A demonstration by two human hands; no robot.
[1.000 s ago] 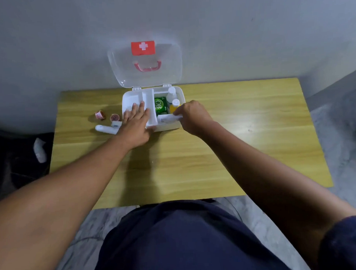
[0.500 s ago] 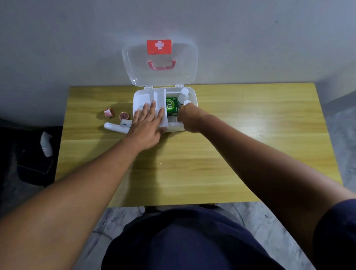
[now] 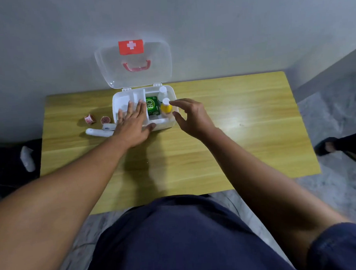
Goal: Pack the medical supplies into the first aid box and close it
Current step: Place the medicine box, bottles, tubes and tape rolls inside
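Observation:
A white first aid box [image 3: 119, 97] stands open on the wooden table [image 3: 233, 116], its clear lid [image 3: 158, 60] with a red cross label upright against the wall. Inside lie a green packet [image 3: 152, 106], a yellow bottle [image 3: 166, 107], a white-capped bottle [image 3: 162, 92] and a white tube [image 3: 159, 121] along the front. My left hand [image 3: 132, 124] rests flat over the box's left front, fingers spread. My right hand [image 3: 189, 116] hovers just right of the yellow bottle, fingers apart, holding nothing. Left of the box lie two small tape rolls [image 3: 89, 119] [image 3: 105, 119] and two white tubes [image 3: 97, 132] [image 3: 109, 127].
The table's back edge meets a grey wall. A person's sandalled foot [image 3: 331, 146] stands on the floor at the right. A dark bag with a white object [image 3: 27, 158] sits left of the table.
My right hand put the white tube into the box front, let go and drew back to the right with its fingers apart. The left hand stayed on the box.

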